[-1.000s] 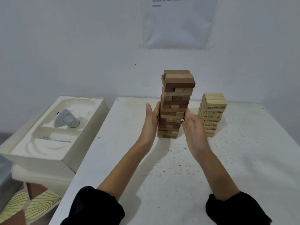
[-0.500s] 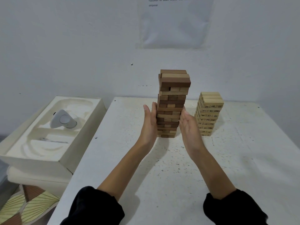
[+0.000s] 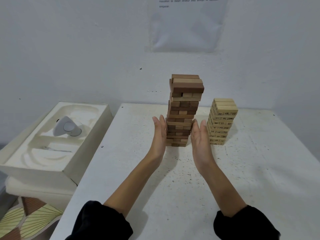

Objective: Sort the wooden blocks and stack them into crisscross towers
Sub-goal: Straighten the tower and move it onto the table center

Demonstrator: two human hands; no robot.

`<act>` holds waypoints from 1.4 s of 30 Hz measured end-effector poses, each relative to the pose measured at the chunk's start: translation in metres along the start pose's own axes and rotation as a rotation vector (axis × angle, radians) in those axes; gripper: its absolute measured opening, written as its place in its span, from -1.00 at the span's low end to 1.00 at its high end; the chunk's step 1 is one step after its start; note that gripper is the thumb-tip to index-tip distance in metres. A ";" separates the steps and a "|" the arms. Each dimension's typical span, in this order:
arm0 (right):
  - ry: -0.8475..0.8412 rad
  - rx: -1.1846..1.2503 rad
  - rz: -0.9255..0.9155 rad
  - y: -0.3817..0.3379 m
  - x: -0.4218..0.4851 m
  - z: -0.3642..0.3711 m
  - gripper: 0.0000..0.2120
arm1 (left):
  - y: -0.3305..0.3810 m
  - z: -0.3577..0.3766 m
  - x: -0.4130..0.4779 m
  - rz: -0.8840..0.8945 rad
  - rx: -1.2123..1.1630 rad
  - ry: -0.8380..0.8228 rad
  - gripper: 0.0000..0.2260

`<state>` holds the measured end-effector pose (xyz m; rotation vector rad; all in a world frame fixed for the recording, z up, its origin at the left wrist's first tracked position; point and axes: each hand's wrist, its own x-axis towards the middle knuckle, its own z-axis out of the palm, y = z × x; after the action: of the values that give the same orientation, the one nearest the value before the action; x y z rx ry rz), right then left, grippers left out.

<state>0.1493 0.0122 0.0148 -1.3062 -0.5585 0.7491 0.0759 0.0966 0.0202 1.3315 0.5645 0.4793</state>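
Though uneven, tower [image 3: 185,104] between flat hands [image 3: 160,135] [image 3: 199,138]

Brown-and-tan tower [image 3: 183,111]; pale numbered tower [image 3: 222,121]; speckled white table [image 3: 259,170]; black sleeves [image 3: 102,222]

A bare, plain workroom: a printed sheet [image 3: 187,28] hangs on the white wall [image 3: 69,49] behind the speckled white desk [image 3: 259,170].

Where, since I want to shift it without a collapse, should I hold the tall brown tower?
Hold the brown tower by its lower half, with flat palms on its left and right sides, coming in from the front, where the left hand and right hand are. The lower layers look fairly even, while the top layers sit skewed, so a grip up there would probably be poor.
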 end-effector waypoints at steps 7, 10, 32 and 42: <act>-0.010 -0.012 0.106 0.014 -0.005 -0.002 -0.20 | -0.015 -0.001 -0.003 -0.024 0.025 -0.051 -0.39; -0.012 -0.034 0.098 0.014 -0.005 -0.003 -0.24 | -0.011 0.001 -0.005 -0.035 0.025 -0.052 -0.41; 0.022 -0.045 0.015 0.001 -0.006 -0.004 -0.23 | 0.000 0.005 -0.012 0.036 0.060 0.037 -0.49; -0.029 -0.065 0.016 -0.011 -0.010 -0.001 -0.19 | 0.011 0.009 -0.019 0.049 0.127 0.022 -0.14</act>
<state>0.1458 0.0030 0.0260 -1.3632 -0.6009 0.7691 0.0667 0.0801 0.0344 1.4650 0.5892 0.5057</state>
